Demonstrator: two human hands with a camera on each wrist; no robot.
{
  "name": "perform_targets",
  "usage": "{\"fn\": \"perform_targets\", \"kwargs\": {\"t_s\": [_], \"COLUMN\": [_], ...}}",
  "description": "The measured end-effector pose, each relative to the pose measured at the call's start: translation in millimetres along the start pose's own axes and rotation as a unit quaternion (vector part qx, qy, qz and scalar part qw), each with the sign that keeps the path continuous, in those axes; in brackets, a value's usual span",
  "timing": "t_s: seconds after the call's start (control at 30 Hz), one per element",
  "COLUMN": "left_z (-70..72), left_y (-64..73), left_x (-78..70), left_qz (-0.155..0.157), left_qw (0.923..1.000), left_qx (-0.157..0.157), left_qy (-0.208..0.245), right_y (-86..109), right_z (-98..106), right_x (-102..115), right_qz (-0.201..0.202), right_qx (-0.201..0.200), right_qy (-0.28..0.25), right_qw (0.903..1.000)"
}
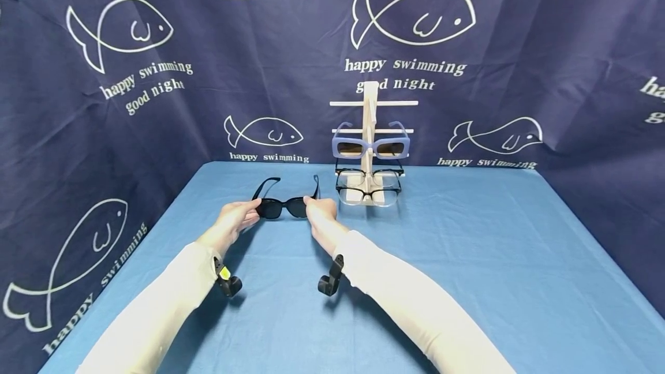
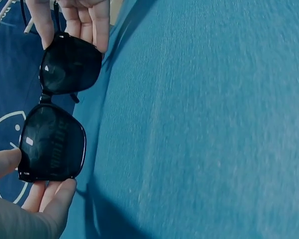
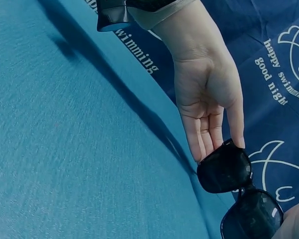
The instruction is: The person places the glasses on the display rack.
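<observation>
Black sunglasses [image 1: 283, 208] with dark lenses are held between both hands above the blue cloth, their temples unfolded toward the back. My left hand [image 1: 235, 221] pinches the left outer corner of the frame. At the opposite corner my right hand [image 1: 323, 216] pinches the frame with thumb and fingers. In the left wrist view, both lenses of the sunglasses [image 2: 52, 142] show, with the left hand [image 2: 32, 209] at the lower end and the right hand [image 2: 82, 20] at the upper. The right wrist view shows the right hand [image 3: 207, 104] gripping one lens edge.
A wooden display stand [image 1: 370, 111] with crossbars stands at the back, right of the hands. It carries lavender sunglasses [image 1: 370, 148] and, below, clear-lensed black-rimmed glasses [image 1: 369, 194], seemingly two pairs. Behind the blue table [image 1: 467, 258] hangs a navy curtain [image 1: 312, 62] with fish drawings.
</observation>
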State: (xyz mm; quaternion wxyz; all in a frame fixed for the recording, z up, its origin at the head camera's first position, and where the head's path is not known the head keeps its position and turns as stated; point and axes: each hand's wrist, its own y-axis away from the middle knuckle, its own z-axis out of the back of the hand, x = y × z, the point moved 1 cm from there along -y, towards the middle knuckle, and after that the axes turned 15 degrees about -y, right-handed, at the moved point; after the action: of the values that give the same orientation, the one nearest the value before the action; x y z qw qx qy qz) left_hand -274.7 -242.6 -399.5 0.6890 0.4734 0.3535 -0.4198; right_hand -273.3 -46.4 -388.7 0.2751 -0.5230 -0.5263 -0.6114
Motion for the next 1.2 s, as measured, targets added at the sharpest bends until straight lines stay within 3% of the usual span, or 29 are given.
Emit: {"fn": "perform_targets", "kwargs": {"t_s": [0.4,0.83,1.2], "left_z": [8.7,14.5,20.2], "left_y": [9.4,25.6,38.8], "left_x": [-7.3,-13.9,-28.4], "left_qz": [-0.016,-0.035,-0.052], "left_qw": [0.9995,0.9992,0.9981], "left_qx": [0.026,0.006,-0.018], "left_qy": [-0.002,-0.017,-0.026], "right_y": [8.5,18.2,27.3], "right_z": [0.6,4.7,9.9], "right_x": [10.1,21.7,39.5], "right_qz": [0.023,0.049,0.056], "right_qx": [-0.007,0.026,0.05], "right_qy": [-0.002,-0.001,-0.002], "right_qw": [0.9997,0.9985,0.9972]}}
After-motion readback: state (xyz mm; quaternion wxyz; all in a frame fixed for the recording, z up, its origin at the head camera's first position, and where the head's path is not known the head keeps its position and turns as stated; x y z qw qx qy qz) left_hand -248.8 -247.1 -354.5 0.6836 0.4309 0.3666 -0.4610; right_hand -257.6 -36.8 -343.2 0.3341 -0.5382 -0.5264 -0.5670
